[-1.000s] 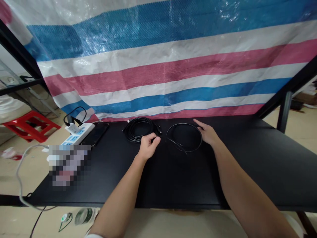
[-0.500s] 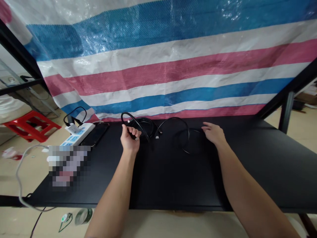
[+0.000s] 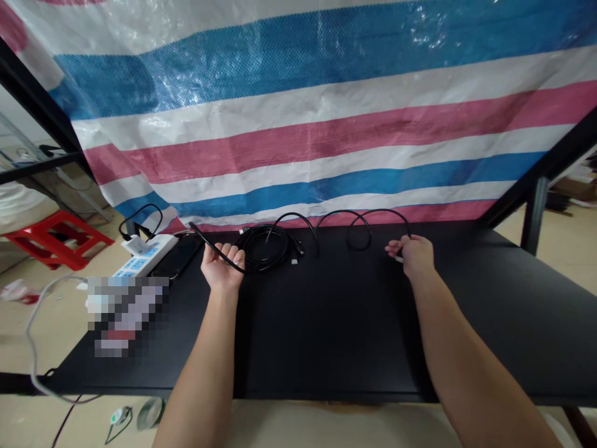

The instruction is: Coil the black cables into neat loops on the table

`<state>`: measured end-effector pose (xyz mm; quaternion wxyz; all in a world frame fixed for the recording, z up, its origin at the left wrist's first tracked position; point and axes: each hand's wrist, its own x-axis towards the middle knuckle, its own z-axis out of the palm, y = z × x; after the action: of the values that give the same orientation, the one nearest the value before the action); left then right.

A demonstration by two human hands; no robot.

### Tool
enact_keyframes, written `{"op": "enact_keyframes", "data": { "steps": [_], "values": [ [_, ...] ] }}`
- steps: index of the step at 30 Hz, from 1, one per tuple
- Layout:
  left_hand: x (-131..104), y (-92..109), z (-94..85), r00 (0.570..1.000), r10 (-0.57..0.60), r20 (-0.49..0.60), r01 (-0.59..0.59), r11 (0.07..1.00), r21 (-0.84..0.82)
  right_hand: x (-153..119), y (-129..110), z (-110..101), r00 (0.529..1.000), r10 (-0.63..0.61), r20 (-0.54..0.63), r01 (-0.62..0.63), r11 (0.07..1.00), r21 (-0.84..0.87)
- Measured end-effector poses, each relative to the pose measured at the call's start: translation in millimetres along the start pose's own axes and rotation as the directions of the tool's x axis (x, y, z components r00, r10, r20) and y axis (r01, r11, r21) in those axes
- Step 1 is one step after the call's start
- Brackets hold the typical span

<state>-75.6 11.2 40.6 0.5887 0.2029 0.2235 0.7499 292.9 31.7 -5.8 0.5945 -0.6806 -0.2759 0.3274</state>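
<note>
At the left end of the counter (image 3: pixel 326 336), a white power strip (image 3: pixel 152 254) slants toward the back edge, with a dark phone (image 3: pixel 184 256) beside it. Next, the left hand (image 3: pixel 222 267), palm up, curls its fingers around a black cable (image 3: pixel 204 236). Near the back edge lies a cable coil (image 3: pixel 283 241), a small pale connector (image 3: pixel 294 262) just off its right side. Rightward, the cable rises in loose loops along the back edge to the right hand (image 3: pixel 413 256), closed on it, a pale tip (image 3: pixel 399 259) showing at the fingers.
</note>
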Motion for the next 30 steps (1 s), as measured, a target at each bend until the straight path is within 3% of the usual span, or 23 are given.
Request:
{"op": "enact_keyframes", "data": {
  "steps": [6,10,14,17,23,26,30],
  "values": [
    [-2,-7,3.5,0.996,-0.090,-0.025,0.091,0.996,0.014,-1,-8,-9,0.978,-0.073,0.194,-0.008,0.921,0.390],
    [-6,-15,11.7,0.986,-0.166,-0.016,0.166,0.986,0.012,-13,-13,-5,0.959,-0.173,0.226,0.053,0.889,0.455],
    [-6,-18,14.2,0.983,-0.179,-0.049,0.180,0.983,0.018,-26,-19,1,0.919,-0.303,0.250,0.168,0.879,0.446],
    [-5,-18,13.0,0.983,-0.178,-0.040,0.180,0.983,0.039,-33,-20,7,0.911,-0.327,0.252,0.214,0.896,0.390],
    [-8,-23,16.7,0.978,-0.204,-0.047,0.206,0.977,0.056,-45,-15,24,0.886,-0.406,0.224,0.409,0.912,0.033],
    [-11,-25,21.6,0.968,-0.244,-0.054,0.247,0.966,0.075,-49,-15,29,0.890,-0.394,0.229,0.415,0.909,-0.049],
    [-14,-29,26.5,0.951,-0.305,-0.055,0.309,0.944,0.118,-50,-15,34,0.929,-0.326,0.176,0.325,0.945,0.036]
  ]
}}
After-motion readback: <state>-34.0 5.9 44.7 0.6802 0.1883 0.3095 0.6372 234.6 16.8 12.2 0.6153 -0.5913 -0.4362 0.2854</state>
